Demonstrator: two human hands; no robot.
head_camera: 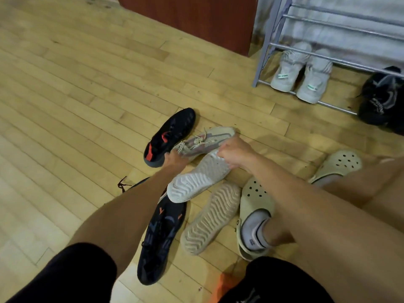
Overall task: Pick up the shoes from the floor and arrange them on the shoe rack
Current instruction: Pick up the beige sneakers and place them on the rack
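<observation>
Several shoes lie on the wooden floor in front of me. My left hand holds the heel end of a beige laced sneaker lying on its side. My right hand grips the toe end of a white-soled sneaker turned sole up. A second sole-up beige sneaker lies nearer to me. A black sneaker with red marks rests left of the hands, and another black sneaker lies under my left forearm. The metal shoe rack stands at the upper right.
A pair of pale grey sneakers sits on the rack's lowest rails, and black shoes sit at its right. My feet wear cream clogs. A red-brown cabinet stands behind, left of the rack.
</observation>
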